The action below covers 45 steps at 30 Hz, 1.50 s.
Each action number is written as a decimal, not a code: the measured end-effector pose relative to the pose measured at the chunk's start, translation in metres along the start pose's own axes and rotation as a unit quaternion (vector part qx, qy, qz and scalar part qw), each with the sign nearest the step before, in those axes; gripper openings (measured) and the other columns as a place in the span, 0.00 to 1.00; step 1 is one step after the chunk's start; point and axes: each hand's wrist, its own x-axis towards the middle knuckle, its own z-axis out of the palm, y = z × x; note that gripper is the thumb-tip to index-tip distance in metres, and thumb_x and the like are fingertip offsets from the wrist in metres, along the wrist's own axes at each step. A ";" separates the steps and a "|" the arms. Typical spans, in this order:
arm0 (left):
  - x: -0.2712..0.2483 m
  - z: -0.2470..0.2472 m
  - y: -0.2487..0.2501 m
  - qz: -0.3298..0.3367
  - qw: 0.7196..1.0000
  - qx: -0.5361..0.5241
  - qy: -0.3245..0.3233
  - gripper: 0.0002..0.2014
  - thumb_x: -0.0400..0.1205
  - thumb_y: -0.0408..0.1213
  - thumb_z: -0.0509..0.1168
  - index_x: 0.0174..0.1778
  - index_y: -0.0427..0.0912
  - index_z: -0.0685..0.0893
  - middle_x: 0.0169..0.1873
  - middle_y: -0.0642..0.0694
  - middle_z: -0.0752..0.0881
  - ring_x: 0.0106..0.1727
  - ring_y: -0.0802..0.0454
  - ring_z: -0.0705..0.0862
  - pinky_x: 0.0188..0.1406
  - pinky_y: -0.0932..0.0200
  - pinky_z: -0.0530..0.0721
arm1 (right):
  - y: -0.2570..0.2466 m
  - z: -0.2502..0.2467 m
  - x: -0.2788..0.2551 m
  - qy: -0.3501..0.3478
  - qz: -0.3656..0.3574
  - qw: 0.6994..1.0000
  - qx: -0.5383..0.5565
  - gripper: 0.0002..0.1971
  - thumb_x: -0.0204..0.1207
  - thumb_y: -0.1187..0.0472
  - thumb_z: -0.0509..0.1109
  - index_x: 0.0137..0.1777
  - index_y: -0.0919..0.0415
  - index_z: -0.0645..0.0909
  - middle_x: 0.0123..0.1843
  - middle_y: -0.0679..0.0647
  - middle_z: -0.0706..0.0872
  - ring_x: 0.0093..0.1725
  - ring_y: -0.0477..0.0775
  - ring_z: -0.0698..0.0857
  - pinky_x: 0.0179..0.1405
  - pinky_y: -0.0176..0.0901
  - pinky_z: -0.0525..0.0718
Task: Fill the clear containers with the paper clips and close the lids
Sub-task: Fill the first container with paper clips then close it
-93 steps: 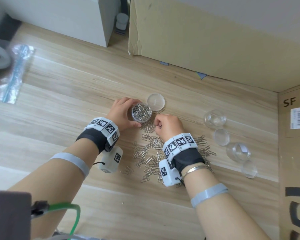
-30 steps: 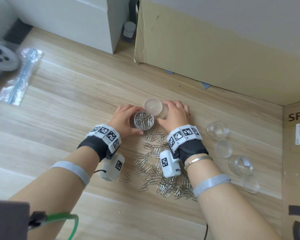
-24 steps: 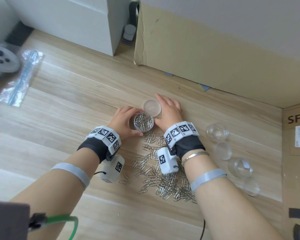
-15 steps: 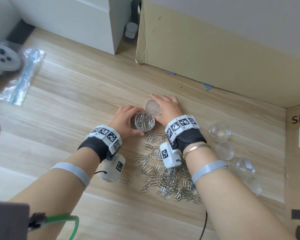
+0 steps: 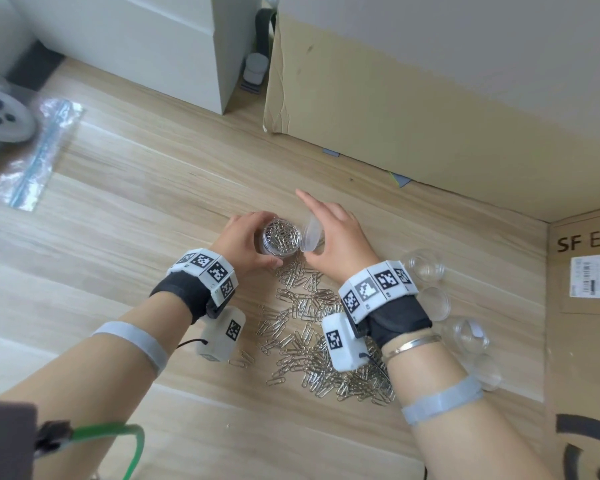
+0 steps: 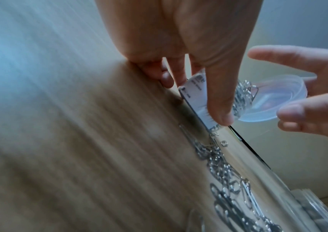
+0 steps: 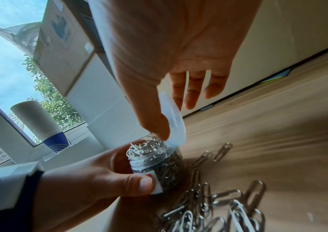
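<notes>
The wooden worktop (image 5: 125, 216) carries everything; a big cardboard box (image 5: 413, 98) stands along its far edge, a second box w/ a shipping label (image 5: 589, 282) at the right, a white cabinet (image 5: 136, 39) far left. Right wrist view shows a window w/ trees outside, so daylight room. A clear zip bag (image 5: 32, 157) lies far left, next to a white game controller (image 5: 0, 119).

Near-centre: a loose heap of steel paper clips (image 5: 319, 341) spread between the wrists. Right of it, well apart from the hands, two empty clear containers (image 5: 425, 270) and two loose lids (image 5: 433, 303).

Left hand (image 5: 246, 244) is wrapped round the filled clear container (image 5: 280, 237), thumb on its label, container standing on the worktop, clips heaped to the brim. Right hand (image 5: 336, 233) pinches the clear lid (image 5: 310, 233) btwn thumb and fingers, lid tilted on edge, just beside/touching the container's rim; other fingers stretched out.

Handling, my guess: container is small, stiff plastic, smooth so a bit slippery, now weighty w/ clips – grip it low round the body. Lid is light, thin; hold by the rim. The neck looks threaded, so prob a twist-on. Clips poking above the brim may jam the lid – press them down first
</notes>
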 end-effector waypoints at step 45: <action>-0.009 -0.006 0.031 0.015 0.993 -0.111 -0.032 0.34 0.61 0.37 0.80 0.62 0.42 0.77 0.54 0.46 0.87 0.55 0.51 0.85 0.60 0.52 0.83 | -0.004 -0.010 -0.001 -0.066 -0.092 0.994 0.000 0.31 0.63 0.69 0.74 0.66 0.47 0.76 0.69 0.46 0.75 0.69 0.46 0.75 0.70 0.44 0.73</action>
